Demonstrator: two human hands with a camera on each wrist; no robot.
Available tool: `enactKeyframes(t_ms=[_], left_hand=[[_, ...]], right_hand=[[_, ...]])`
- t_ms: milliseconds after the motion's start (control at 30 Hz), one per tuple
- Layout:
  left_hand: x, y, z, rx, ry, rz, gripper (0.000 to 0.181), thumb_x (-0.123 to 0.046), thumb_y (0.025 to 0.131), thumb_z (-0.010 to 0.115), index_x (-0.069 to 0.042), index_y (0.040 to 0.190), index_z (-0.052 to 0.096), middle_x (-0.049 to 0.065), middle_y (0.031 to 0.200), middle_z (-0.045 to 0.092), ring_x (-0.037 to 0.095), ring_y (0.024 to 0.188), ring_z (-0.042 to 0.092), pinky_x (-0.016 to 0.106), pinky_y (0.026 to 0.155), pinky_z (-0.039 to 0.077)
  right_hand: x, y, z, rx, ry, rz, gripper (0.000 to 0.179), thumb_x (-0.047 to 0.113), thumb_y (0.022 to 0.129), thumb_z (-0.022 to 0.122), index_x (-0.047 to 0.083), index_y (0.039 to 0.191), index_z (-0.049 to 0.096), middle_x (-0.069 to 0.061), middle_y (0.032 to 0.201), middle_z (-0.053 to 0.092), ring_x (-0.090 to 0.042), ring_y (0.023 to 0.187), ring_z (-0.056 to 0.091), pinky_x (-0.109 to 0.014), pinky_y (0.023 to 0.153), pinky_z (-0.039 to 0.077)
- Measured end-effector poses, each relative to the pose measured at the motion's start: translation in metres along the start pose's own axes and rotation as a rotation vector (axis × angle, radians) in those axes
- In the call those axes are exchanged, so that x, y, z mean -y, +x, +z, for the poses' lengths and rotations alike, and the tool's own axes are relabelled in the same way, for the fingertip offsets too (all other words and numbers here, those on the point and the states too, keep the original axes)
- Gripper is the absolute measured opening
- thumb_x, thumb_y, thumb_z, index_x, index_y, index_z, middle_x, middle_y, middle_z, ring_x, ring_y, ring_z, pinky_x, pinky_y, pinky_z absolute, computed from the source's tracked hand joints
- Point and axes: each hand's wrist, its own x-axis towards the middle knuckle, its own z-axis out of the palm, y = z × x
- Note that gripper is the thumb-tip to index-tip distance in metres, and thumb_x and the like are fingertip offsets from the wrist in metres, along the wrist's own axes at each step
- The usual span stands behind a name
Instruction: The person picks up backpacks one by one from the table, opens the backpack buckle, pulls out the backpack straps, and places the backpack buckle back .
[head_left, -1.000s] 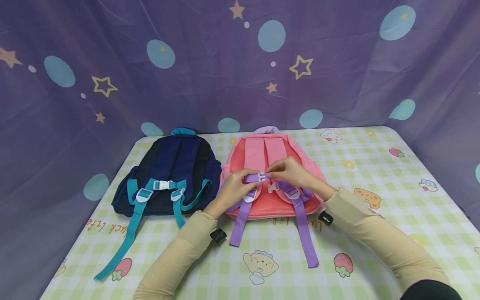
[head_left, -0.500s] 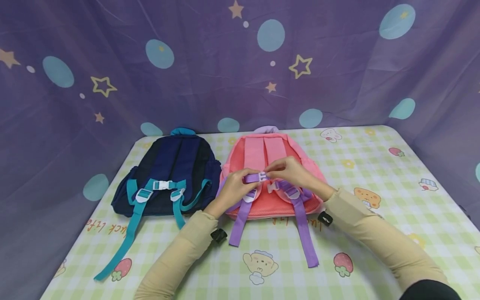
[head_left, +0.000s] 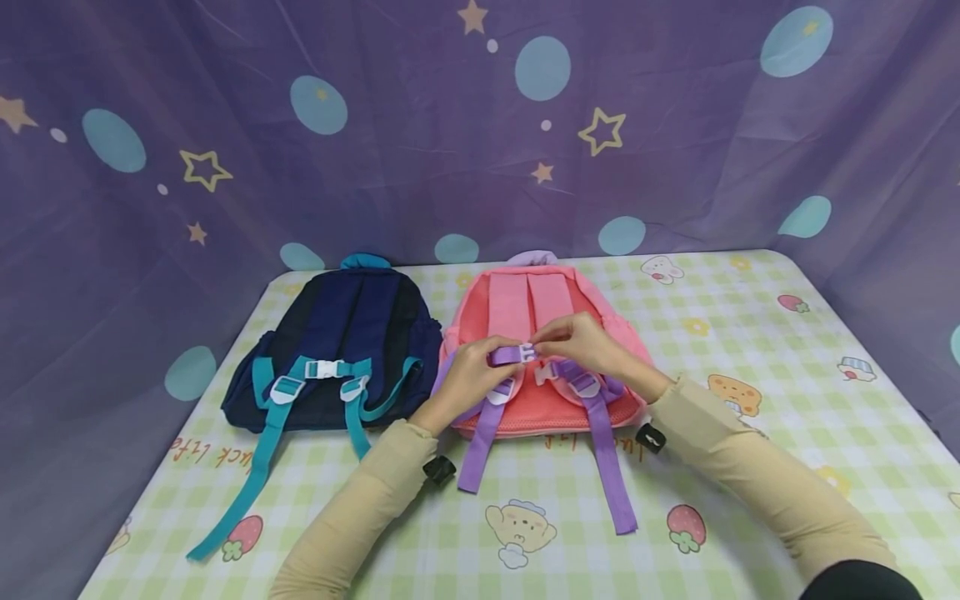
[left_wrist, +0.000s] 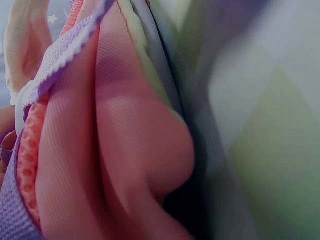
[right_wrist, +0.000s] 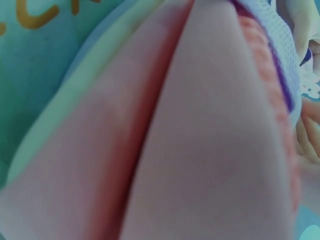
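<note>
A pink backpack (head_left: pixel 510 304) lies with its shoulder straps up. Above its back panel, my left hand (head_left: pixel 467 373) grips a short purple strap (head_left: pixel 505 356) that carries a white buckle half (head_left: pixel 527 353). My right hand (head_left: pixel 583 343) pinches at the right side of that buckle half with thumb and fingertips. Just below the right fingers, a pale prong-type buckle piece (head_left: pixel 545 372) sits at the right shoulder strap. In the left wrist view the pink side of the backpack (left_wrist: pixel 125 115) fills the middle; the right wrist view also shows mostly its side (right_wrist: pixel 200 130).
Left of the pink backpack lies a navy backpack (head_left: pixel 330 292), its white chest buckle (head_left: pixel 326 370) joined between teal straps (head_left: pixel 266 462). Two loose purple strap ends (head_left: pixel 615 483) hang toward the front. A checked cloth (head_left: pixel 787 375) covers the table, with a purple curtain (head_left: pixel 420 167) behind.
The white buckle half has shifted slightly to the right between my hands. Both hands keep nearly the same place, and the backpacks have stayed put.
</note>
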Motion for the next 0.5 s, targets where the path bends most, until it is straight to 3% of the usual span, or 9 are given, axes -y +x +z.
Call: enactKeyframes(t_ms=[233, 500], left_hand=[[0.0009, 0.0005, 0.0002, -0.012, 0.011, 0.036, 0.027, -0.004, 0.082, 0.078, 0.004, 0.106, 0.069, 0.015, 0.099, 0.072, 0.025, 0.086, 0.068, 0.038, 0.078, 0.055], [0.0021, 0.0004, 0.001, -0.01, 0.02, 0.062, 0.028, -0.002, 0.081, 0.077, 0.004, 0.107, 0.069, 0.017, 0.1, 0.071, 0.027, 0.089, 0.069, 0.039, 0.078, 0.056]], right_hand=[[0.0022, -0.0032, -0.0006, 0.007, 0.009, 0.014, 0.023, 0.003, 0.095, 0.056, -0.015, 0.106, 0.067, -0.023, 0.099, 0.07, -0.039, 0.085, 0.069, -0.042, 0.078, 0.056], [0.009, -0.0026, 0.0059, -0.031, -0.124, 0.003, 0.018, 0.011, 0.089, 0.071, -0.005, 0.096, 0.074, -0.008, 0.083, 0.072, -0.02, 0.074, 0.066, -0.026, 0.069, 0.052]])
